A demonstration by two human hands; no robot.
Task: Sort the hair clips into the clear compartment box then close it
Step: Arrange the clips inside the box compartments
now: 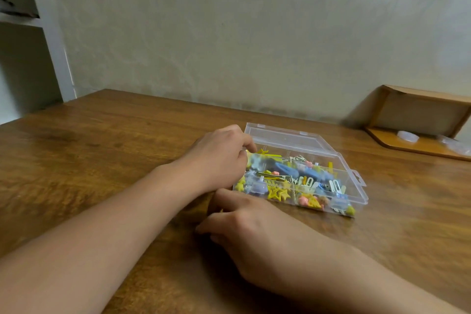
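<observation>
The clear compartment box [358, 192] lies on the wooden table, its compartments full of yellow, blue, pink and white hair clips [277, 192]. Its transparent lid [288, 136] is tilted up over the far side, partly raised. My left hand [219, 158] is at the box's left end, with curled fingers pinching the lid's left corner. My right hand [254, 232] rests on the table at the box's front-left corner, thumb against the box and fingers curled down. A small yellow bit [221, 210] peeks out by those fingers; what they hold is hidden.
A wooden corner shelf [418, 120] stands at the table's far right against the wall, with a small clear round item [407, 136] on its base. A white shelving unit [53, 41] is at the far left. The table [102, 140] stretches bare to the left.
</observation>
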